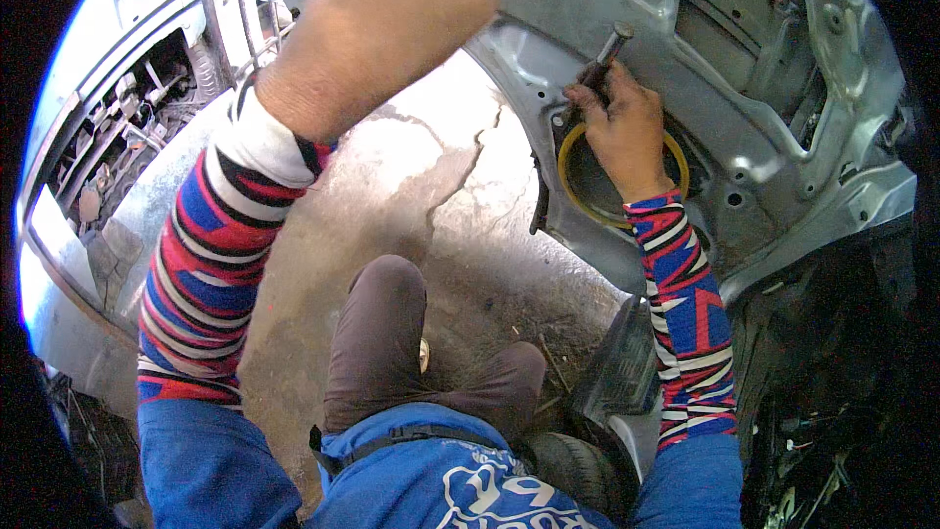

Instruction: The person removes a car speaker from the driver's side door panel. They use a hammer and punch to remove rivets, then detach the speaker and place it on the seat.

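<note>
My right hand (pixel 627 132) is closed around a short dark tool with a round, pale metal end (pixel 618 37). The tool's metal end points up and away from me, and its exact kind does not show. Right behind that hand is the bare grey inner panel of a car door (pixel 705 88). A yellow ring (pixel 574 186) edges the round opening in the panel, partly covered by my wrist. My left hand (pixel 411 20) is raised close to the camera at the top, smeared by motion. Its fingers are mostly cut off by the upper edge.
At the left stands a pale vehicle body (pixel 176 191) with an opening that shows wiring and metal parts (pixel 127 108). Cracked concrete floor (pixel 431 186) lies between it and the door. A tire (pixel 573 470) sits beside my legs. Dark clutter (pixel 803 441) fills the lower right.
</note>
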Available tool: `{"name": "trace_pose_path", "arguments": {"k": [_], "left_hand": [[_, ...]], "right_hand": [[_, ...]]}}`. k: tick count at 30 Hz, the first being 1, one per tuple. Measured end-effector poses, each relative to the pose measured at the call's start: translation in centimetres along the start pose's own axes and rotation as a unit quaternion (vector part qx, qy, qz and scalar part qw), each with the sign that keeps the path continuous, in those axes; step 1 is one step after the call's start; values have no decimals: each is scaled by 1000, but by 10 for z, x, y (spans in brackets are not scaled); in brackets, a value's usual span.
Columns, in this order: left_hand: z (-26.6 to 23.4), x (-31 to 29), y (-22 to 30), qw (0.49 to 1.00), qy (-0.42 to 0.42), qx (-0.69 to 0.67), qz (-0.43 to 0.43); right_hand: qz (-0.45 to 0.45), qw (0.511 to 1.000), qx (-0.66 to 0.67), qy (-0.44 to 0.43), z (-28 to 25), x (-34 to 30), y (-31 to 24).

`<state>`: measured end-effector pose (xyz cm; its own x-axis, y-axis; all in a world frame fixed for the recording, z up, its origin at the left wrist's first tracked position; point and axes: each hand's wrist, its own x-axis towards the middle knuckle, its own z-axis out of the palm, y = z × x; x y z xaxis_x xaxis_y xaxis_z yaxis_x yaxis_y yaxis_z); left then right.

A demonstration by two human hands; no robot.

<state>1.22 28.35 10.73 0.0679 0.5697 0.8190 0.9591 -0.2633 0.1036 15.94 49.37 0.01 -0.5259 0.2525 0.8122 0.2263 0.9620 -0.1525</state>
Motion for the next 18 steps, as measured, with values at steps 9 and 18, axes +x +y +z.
{"name": "trace_pose_path", "arguments": {"k": [9, 18], "left_hand": [[-37, 11, 26, 970, -1, -196, -146], [-6, 25, -9, 999, -16, -9, 26]], "right_hand": [[24, 999, -9, -23, -3, 5, 0], [26, 1000, -8, -15, -3, 5, 5]]}}
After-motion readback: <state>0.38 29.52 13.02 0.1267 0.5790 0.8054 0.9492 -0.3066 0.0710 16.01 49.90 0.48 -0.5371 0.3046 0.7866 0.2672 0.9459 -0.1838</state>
